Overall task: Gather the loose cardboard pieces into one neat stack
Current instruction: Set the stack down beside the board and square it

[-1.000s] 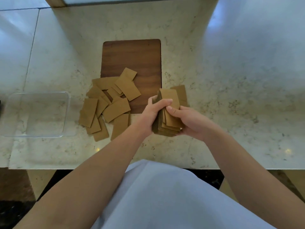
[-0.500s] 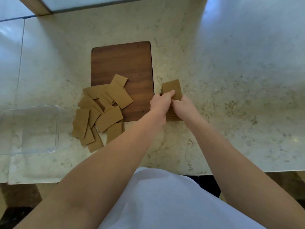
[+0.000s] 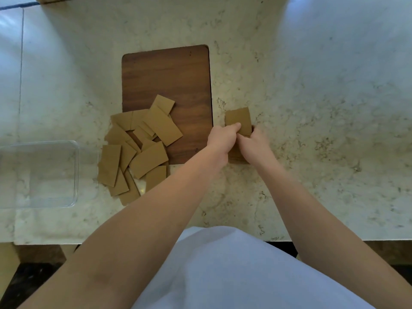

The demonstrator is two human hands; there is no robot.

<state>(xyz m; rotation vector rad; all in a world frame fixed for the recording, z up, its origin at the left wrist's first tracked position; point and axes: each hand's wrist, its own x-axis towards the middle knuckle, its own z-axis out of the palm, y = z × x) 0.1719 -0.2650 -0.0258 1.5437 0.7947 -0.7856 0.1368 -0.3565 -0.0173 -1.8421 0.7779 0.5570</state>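
Both hands (image 3: 239, 142) grip stack (image 3: 238, 119) just right of board's (image 3: 167, 74) edge.

I see tan cardboard pieces (image 3: 142, 150), a dark wood-grain board (image 3: 167, 76), and a cream, grey-veined marble surface (image 3: 312, 108).

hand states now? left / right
Left hand: fingers curled on the cardboard stack, holding it.
Right hand: also gripping the cardboard stack, from its right side.

Marble counter (image 3: 312, 85): board (image 3: 167, 79), cardboard pieces (image 3: 138, 148), tub (image 3: 75, 175).
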